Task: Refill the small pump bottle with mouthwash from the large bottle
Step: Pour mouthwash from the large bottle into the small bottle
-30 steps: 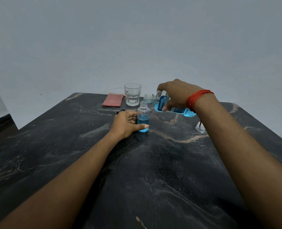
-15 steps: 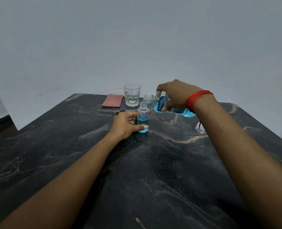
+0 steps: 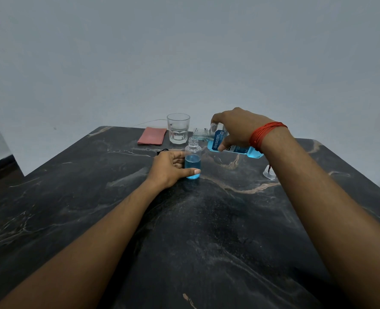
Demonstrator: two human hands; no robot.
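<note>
The setting appeared to be a plain domestic room rather than a lab or workshop. A dark marble-patterned table (image 3: 207,241) stood against a bare pale wall (image 3: 184,52), bearing household items: a drinking glass (image 3: 178,128), a folded pink cloth (image 3: 151,136) and a mouthwash bottle (image 3: 229,141).

A single head-worn wide-angle view looks forward and down toward 12 o'clock, close over the dark marble table (image 3: 207,241), with the grey wall (image 3: 184,52) filling its upper half.
</note>
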